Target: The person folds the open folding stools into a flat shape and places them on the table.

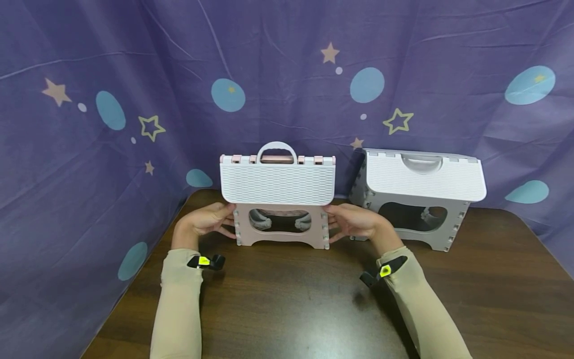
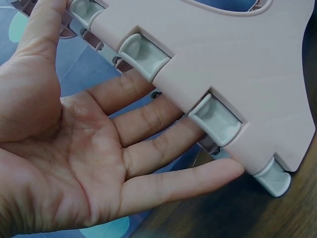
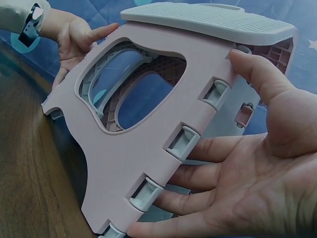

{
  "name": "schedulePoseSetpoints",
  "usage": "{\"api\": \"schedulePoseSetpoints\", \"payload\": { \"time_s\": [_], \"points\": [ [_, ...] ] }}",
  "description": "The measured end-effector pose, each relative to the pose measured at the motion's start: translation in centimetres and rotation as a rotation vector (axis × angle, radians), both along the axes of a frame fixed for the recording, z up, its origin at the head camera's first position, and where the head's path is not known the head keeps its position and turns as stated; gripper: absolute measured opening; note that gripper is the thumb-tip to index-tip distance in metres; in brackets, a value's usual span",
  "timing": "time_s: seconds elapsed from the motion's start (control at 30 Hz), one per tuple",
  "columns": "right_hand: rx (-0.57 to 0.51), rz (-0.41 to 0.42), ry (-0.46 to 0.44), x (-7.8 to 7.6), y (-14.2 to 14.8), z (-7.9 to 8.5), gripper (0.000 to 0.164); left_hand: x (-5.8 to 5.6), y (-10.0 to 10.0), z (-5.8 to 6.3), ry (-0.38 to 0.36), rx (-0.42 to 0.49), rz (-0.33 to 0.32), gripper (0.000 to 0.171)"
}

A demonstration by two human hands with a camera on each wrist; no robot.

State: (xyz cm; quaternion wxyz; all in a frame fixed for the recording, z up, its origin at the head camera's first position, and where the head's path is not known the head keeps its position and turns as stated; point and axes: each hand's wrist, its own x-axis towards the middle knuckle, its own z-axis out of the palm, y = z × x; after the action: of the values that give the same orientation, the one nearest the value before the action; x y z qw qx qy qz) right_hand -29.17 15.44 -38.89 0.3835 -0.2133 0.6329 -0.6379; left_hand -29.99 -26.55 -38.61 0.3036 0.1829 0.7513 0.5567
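Observation:
A pink and white folding step stool (image 1: 278,184) stands on the table, its white textured top facing me and its handle raised at the far edge. My left hand (image 1: 208,219) is at the stool's left side, fingers extended against the side hinges. At the right side my right hand (image 1: 354,219) has its thumb on the front panel's upper corner and fingers reaching along the side. In the left wrist view, the pink panel (image 2: 237,54) has pale hinge tabs beside the nearly straight fingers. Behind the panel edge, the right fingertips (image 3: 213,148) are partly hidden.
A grey and white folding stool (image 1: 423,174) stands to the right, close behind my right hand. A purple curtain (image 1: 287,60) with stars and blue ovals hangs behind the brown wooden table (image 1: 291,299). Both wrists wear black straps with small cameras.

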Motion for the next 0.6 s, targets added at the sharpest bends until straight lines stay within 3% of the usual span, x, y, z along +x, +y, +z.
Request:
{"api": "schedulePoseSetpoints", "payload": {
  "time_s": [0.3, 0.6],
  "points": [
    [0.003, -0.005, 0.004, -0.08, 0.03, -0.21, 0.069, 0.07, 0.14, 0.08, -0.001, 0.001, 0.006, 0.101],
    [-0.014, -0.015, -0.009, -0.02, 0.12, -0.2, 0.055, 0.27, 0.24, 0.28, -0.026, -0.006, 0.023, 0.104]
  ]
}}
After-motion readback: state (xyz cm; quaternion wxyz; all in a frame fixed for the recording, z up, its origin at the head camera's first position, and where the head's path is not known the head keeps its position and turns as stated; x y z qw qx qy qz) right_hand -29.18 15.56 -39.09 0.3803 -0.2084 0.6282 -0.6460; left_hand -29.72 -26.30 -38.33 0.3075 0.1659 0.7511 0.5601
